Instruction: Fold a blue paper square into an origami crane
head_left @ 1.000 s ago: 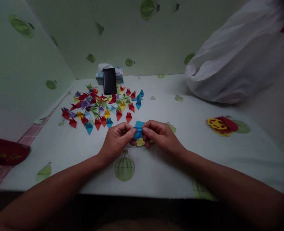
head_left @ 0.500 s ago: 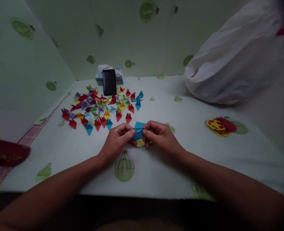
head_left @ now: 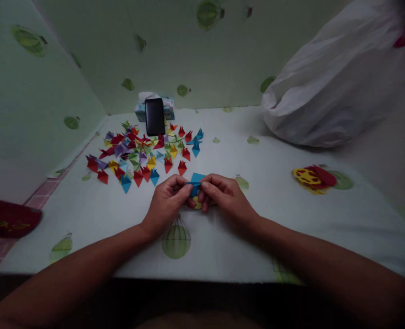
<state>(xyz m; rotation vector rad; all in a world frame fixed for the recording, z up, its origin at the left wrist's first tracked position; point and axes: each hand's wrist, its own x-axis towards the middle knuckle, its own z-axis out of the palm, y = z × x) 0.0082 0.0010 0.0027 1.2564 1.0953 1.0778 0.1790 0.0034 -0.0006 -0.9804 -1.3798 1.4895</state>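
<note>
My left hand [head_left: 166, 201] and my right hand [head_left: 223, 196] meet at the middle of the table, both pinched on a small blue paper piece [head_left: 196, 180] that is partly folded. A bit of yellow paper [head_left: 197, 204] lies on the cloth just under the fingers. Behind and to the left of my hands spreads a pile of several folded paper pieces [head_left: 144, 153] in red, blue, yellow, green and purple.
A black phone [head_left: 155, 116] leans against a tissue box [head_left: 168, 106] at the back. A large white plastic bag [head_left: 339, 82] fills the back right. A red and yellow flat object [head_left: 314, 177] lies at the right. A dark red item [head_left: 7, 218] sits at the left edge.
My hands have drawn closer together over the blue paper, folding it flatter and covering more of it. Everything else is as it was.
</note>
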